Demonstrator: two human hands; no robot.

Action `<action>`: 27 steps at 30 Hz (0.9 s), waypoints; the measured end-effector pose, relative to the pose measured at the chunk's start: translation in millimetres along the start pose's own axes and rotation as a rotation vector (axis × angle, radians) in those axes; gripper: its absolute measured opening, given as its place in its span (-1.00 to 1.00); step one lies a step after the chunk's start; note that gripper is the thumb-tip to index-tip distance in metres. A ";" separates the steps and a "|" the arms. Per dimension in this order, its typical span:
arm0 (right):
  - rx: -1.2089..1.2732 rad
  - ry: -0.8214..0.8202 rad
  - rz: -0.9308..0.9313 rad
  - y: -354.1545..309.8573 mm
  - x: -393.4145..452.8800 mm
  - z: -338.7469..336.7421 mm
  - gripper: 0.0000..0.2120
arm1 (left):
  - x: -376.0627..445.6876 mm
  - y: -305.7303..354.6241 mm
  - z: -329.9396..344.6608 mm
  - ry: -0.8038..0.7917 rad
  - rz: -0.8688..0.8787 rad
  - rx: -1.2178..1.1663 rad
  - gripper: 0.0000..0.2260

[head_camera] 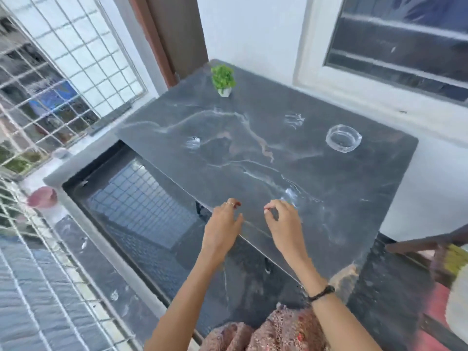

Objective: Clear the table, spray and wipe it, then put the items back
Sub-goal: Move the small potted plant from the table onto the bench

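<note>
both hands [253, 224] in loose, empty grip at the table [329, 198] near edge, glass bowl [343, 141] and plant [223, 79] well beyond

Dark grey white-veined table [316, 198], green plant [222, 76] in white pot [225, 91].

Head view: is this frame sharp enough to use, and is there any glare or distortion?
Head view: motion blur softens the window grille and the left hand; wide-angle bending curves the table edges; the potted plant and glass ashtray stay readable; daylight is even, with pale reflections on the dark top.
</note>
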State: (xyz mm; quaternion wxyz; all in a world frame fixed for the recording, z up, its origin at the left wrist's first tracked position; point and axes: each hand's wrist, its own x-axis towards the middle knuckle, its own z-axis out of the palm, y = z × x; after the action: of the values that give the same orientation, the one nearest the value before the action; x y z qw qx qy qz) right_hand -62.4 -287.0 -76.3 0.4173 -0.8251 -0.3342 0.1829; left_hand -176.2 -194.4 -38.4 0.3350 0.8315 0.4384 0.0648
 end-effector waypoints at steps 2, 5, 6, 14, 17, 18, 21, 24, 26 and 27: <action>0.004 0.015 0.000 -16.1 25.9 12.8 -0.90 | 24.0 -14.2 -15.0 -0.003 0.017 -0.015 -0.72; -0.005 0.012 0.019 -39.6 67.5 31.9 -0.88 | 64.7 -33.9 -33.9 0.012 0.017 -0.060 -0.72; -0.003 0.016 0.024 -45.5 78.7 36.9 -0.88 | 74.6 -38.6 -37.4 0.019 0.006 -0.082 -0.72; 0.098 0.056 0.102 -82.4 191.3 74.3 -0.80 | 195.0 -60.2 -76.1 -0.019 -0.018 -0.282 -0.62; 0.089 0.031 0.151 -84.0 207.2 73.1 -0.74 | 225.2 -59.6 -81.8 -0.022 -0.014 -0.377 -0.60; 0.092 0.027 0.171 -82.8 216.9 75.8 -0.73 | 239.7 -60.5 -83.1 -0.038 -0.022 -0.399 -0.60; 0.080 0.012 0.230 -81.4 239.2 83.9 -0.68 | 279.3 -67.4 -81.0 -0.092 -0.048 -0.426 -0.58; 0.069 0.004 0.272 -83.7 276.2 89.1 -0.65 | 330.4 -68.1 -84.0 -0.105 -0.042 -0.369 -0.55; 0.123 -0.012 0.301 -83.0 300.7 97.9 -0.63 | 364.3 -73.1 -87.0 -0.109 -0.026 -0.331 -0.55; 0.152 -0.012 0.320 -83.6 313.5 102.6 -0.63 | 381.8 -77.3 -88.1 -0.113 -0.032 -0.339 -0.55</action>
State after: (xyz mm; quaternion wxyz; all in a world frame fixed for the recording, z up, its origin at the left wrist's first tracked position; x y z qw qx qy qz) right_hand 67.2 27.6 -75.7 0.4422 -0.8326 -0.1864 0.2765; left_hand -32.6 174.8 -89.2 0.4954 0.7583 0.4150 0.0857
